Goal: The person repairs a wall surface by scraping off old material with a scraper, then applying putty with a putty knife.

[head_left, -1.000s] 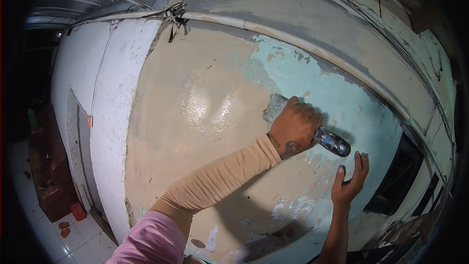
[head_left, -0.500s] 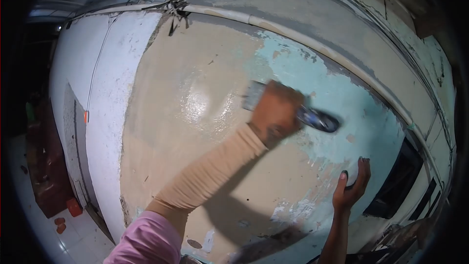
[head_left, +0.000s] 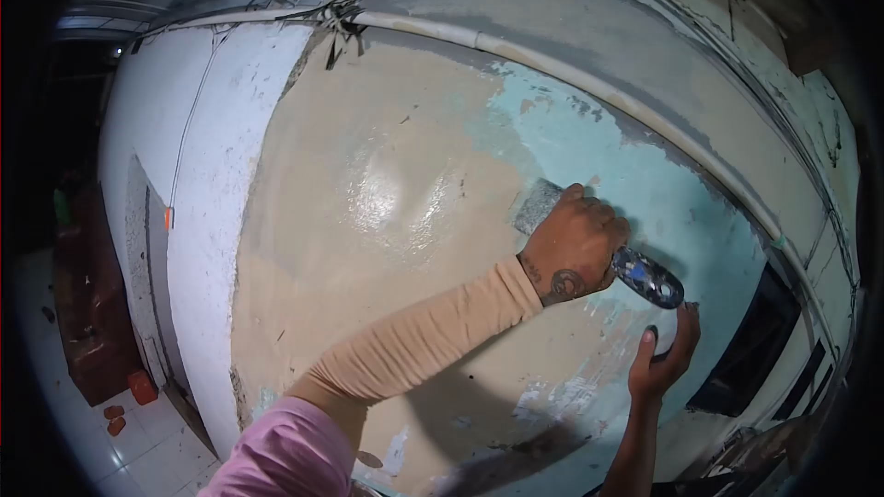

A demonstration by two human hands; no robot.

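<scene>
My left hand [head_left: 580, 244], at the end of a tan arm sleeve, grips a scraper. The scraper's grey, speckled blade [head_left: 537, 206] lies against the wall [head_left: 368, 304], by the border of beige and turquoise paint. Its dark, paint-spotted handle [head_left: 652, 278] sticks out to the lower right of the fist. Below the handle, my right hand [head_left: 665, 354] is raised by the turquoise part, thumb and fingers curled around a small rounded white object [head_left: 661, 339] with a dark edge. What exactly this object is cannot be made out.
A pale pipe [head_left: 552, 60] and cables cross above the painted area. Bundled wires [head_left: 339, 17] hang at the top. A dark opening [head_left: 748, 345] is at the right. At the lower left are reddish-brown furniture [head_left: 90, 313] and a small red container [head_left: 142, 387] on tiles.
My left hand and the scraper have moved right and down, closer to my right hand. My right hand keeps its hold on the white object and has barely moved.
</scene>
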